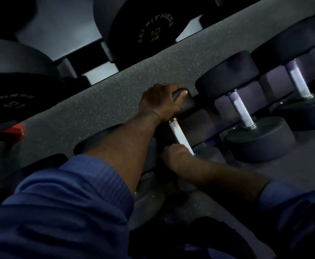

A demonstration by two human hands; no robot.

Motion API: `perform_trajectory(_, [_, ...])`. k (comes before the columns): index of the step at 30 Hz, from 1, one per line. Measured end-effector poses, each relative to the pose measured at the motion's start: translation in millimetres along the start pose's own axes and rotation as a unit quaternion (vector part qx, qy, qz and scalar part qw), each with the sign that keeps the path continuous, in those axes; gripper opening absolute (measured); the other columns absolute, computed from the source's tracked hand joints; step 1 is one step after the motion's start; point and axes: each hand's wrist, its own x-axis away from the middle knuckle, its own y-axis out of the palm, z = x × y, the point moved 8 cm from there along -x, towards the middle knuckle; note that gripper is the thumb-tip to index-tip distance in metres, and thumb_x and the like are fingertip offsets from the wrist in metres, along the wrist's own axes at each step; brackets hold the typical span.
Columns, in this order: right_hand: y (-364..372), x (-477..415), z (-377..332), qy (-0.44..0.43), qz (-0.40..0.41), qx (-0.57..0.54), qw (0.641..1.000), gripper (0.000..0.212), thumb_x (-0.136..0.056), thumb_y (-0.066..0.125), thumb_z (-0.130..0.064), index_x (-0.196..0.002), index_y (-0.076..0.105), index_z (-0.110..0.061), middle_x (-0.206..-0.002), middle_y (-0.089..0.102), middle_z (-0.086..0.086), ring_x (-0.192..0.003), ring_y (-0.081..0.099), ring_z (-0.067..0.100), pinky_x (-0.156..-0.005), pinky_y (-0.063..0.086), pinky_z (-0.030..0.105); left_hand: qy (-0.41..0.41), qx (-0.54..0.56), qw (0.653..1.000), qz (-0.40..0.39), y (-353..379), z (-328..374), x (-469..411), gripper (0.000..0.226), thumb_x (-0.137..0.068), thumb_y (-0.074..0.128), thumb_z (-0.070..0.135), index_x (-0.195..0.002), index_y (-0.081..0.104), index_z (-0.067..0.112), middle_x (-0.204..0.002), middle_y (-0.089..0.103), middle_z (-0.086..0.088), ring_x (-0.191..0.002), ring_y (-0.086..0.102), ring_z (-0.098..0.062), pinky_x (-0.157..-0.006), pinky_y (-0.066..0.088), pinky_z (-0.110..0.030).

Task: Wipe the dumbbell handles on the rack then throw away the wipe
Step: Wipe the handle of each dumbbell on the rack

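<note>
The floor is dark grey with pale speckles, and the block at the left is red. The dumbbell head is matte black, its handle silver with fine knurling, and the sleeve blue and finely ribbed.

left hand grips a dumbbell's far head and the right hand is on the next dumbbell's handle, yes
No. In the head view the right hand is curled round the near end of the handle of the same dumbbell whose far head the left hand grips.
</note>
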Motion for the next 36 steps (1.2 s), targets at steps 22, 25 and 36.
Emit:
perform_trajectory(22, [23, 14, 114, 0.082, -0.067, -0.423, 0.900, 0.019, -0.086, 0.051, 0.001, -0.087, 0.067, -0.010, -0.088, 0.068, 0.006, -0.085, 0.066, 0.024, -0.069, 0.052, 0.027, 0.001, 0.013, 1.000, 0.003, 0, 1, 0, 0.039, -0.094, 0.054, 0.059, -0.125, 0.072, 0.042, -0.122, 0.075, 0.005, -0.111, 0.071, -0.022, -0.094, 0.056, -0.035])
perform_trajectory(25, [33, 7, 107, 0.069, -0.094, -0.485, 0.867, 0.026, -0.084, 0.048, 0.004, -0.093, 0.073, 0.003, -0.097, 0.075, 0.021, -0.087, 0.071, 0.030, -0.076, 0.057, 0.042, -0.001, 0.009, 1.000, 0.006, -1, 1, -2, 0.040, -0.094, 0.054, 0.060, -0.125, 0.072, 0.041, -0.123, 0.075, 0.006, -0.113, 0.071, -0.021, -0.095, 0.056, -0.033])
perform_trajectory(36, [8, -2, 109, 0.106, -0.014, -0.800, 0.591, 0.027, -0.091, 0.041, 0.015, -0.092, 0.065, 0.003, -0.088, 0.068, 0.026, -0.084, 0.067, 0.037, -0.068, 0.052, 0.036, 0.012, 0.009, 1.000, 0.001, 1, -2, -3, 0.036, -0.095, 0.053, 0.059, -0.123, 0.069, 0.042, -0.118, 0.076, 0.003, -0.107, 0.072, -0.027, -0.089, 0.058, -0.040])
